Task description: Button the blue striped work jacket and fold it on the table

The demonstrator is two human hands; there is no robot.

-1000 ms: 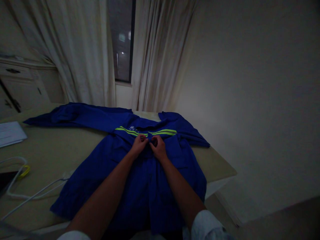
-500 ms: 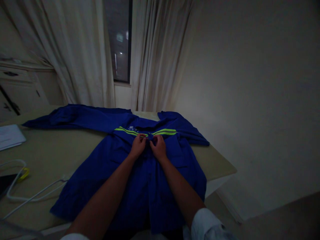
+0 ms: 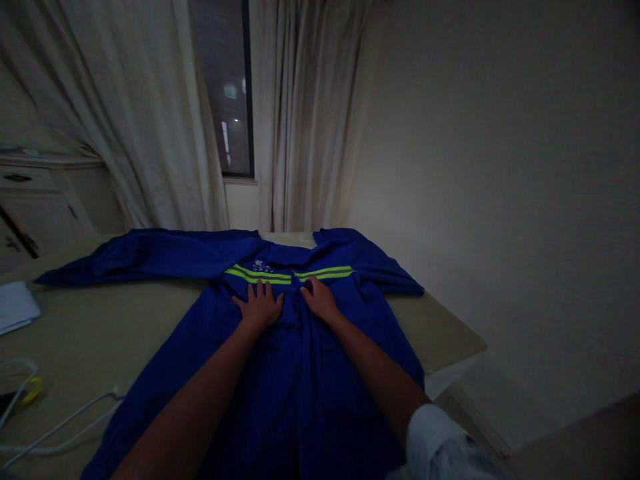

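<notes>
A blue work jacket (image 3: 250,413) with a yellow-green striped band across the chest lies spread on the table, its sleeves out to both sides. My left hand (image 3: 260,305) rests flat on the left chest just below the band, fingers spread. At the centre front, my right hand (image 3: 320,299) pinches the edge of the jacket's front opening, thumb and fingers closed on the cloth. White embroidery (image 3: 261,266) shows above the band on the left. The jacket's lower hem is cut off by the bottom of the view.
The beige table (image 3: 165,320) carries papers (image 3: 17,305) and white cables (image 3: 65,427) on the left, near a yellow item (image 3: 33,392). Curtains (image 3: 310,120) and a window (image 3: 223,87) stand behind, with a plain wall (image 3: 475,167) to the right.
My left hand has let go of the centre front, moved left and opened flat on the chest. The band's two halves now lie flatter at the middle. The view has shifted slightly.
</notes>
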